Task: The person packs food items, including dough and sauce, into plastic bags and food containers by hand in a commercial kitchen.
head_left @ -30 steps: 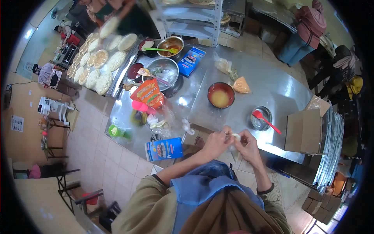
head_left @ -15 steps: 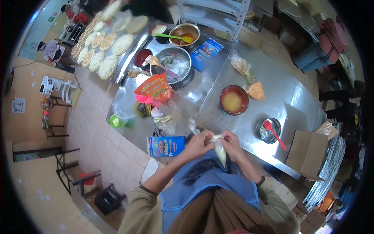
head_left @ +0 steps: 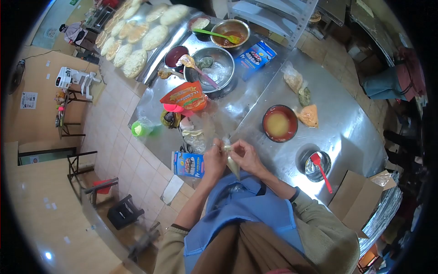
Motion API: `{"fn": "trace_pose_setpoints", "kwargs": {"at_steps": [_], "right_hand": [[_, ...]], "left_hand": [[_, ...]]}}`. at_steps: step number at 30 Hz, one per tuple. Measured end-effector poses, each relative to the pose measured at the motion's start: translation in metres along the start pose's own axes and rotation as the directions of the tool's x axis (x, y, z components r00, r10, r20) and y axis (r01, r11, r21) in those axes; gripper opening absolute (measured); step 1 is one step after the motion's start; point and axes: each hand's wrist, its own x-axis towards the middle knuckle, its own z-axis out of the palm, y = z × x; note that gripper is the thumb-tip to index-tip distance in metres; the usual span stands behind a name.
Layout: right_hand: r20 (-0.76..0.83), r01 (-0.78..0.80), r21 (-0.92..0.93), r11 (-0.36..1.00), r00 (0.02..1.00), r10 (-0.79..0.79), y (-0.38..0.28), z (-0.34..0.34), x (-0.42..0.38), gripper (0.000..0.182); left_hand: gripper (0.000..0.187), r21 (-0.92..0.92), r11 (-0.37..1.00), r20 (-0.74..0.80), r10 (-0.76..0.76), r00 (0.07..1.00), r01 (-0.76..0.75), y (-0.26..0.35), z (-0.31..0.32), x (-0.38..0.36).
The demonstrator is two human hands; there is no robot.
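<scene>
A clear plastic piping bag [head_left: 233,167] with a pale filling hangs point down in front of my blue apron. My left hand [head_left: 214,160] pinches the gathered top of the bag from the left. From the other side my right hand [head_left: 247,156] grips the same neck, thumb and finger pressed together. Loose clear plastic sticks up above the fingers. Just left of my left hand stands a blue printed box [head_left: 189,164]. Beyond the hands lie crumpled plastic bags [head_left: 195,139] and an orange-red printed pouch [head_left: 186,96].
A dark-rimmed red bowl [head_left: 292,119] of yellowish liquid, small filled bags [head_left: 309,116] and a metal bowl [head_left: 324,168] with a red spatula [head_left: 321,171] stand right. Metal bowls [head_left: 231,68], another blue box [head_left: 256,59] and flatbreads [head_left: 155,37] are farther back. A cardboard box [head_left: 356,196] sits at right.
The camera view has shifted, so the table things appear farther right. My hands have moved left and up with the bag, and its neck looks more tightly gathered.
</scene>
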Motion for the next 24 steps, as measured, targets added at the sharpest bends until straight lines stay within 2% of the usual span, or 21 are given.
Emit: {"fn": "trace_pose_setpoints", "kwargs": {"at_steps": [2,5,8,11,13,16,17,20,21,23,24], "right_hand": [[-0.007,-0.034,0.039,0.999,0.999,0.035,0.000,-0.008,0.006,0.013],[-0.035,-0.039,0.027,0.999,0.999,0.040,0.000,-0.021,0.009,0.013],[-0.073,-0.044,0.016,0.999,0.996,0.045,0.007,-0.027,0.012,0.013],[-0.064,-0.074,-0.020,0.997,0.995,0.072,0.002,-0.027,0.009,0.014],[-0.057,-0.101,-0.043,0.994,0.994,0.098,-0.002,-0.027,0.010,0.015],[0.022,-0.003,-0.188,0.982,1.000,0.007,-0.008,-0.026,0.014,0.017],[0.114,-0.009,-0.214,0.977,0.993,0.034,-0.027,-0.034,0.020,0.019],[0.354,0.077,-0.210,0.975,0.935,0.002,-0.044,-0.060,0.057,0.022],[0.251,0.090,-0.220,0.971,0.967,-0.033,-0.038,-0.065,0.076,0.023],[0.134,0.149,-0.469,0.871,0.986,-0.096,-0.050,-0.080,0.133,0.020],[0.117,0.245,-0.513,0.823,0.969,-0.216,-0.052,-0.082,0.166,0.019]], "left_hand": [[0.026,-0.026,1.000,-0.016,-0.009,1.000,0.009,0.000,0.011,0.006],[0.027,-0.336,0.940,0.141,-0.014,0.990,0.061,0.003,0.011,0.006],[0.017,-0.540,0.831,0.170,-0.049,0.984,0.135,0.023,0.011,0.001],[0.027,-0.460,0.877,0.196,-0.053,0.979,0.140,0.008,0.020,0.008],[0.025,-0.387,0.911,0.172,-0.079,0.982,0.141,0.005,0.022,0.010],[0.022,-0.245,0.952,0.152,-0.148,0.977,0.183,0.007,0.014,0.014],[0.021,-0.193,0.960,0.146,-0.174,0.974,0.201,0.008,0.011,0.016],[0.014,-0.200,0.973,0.009,-0.118,0.993,0.118,-0.012,0.016,0.010],[0.014,-0.188,0.974,-0.013,-0.130,0.991,0.125,-0.014,0.014,0.008],[0.016,-0.213,0.965,-0.026,-0.165,0.986,0.156,-0.029,0.013,0.003],[0.017,-0.226,0.959,-0.031,-0.182,0.983,0.170,-0.036,0.013,0.000]]}}
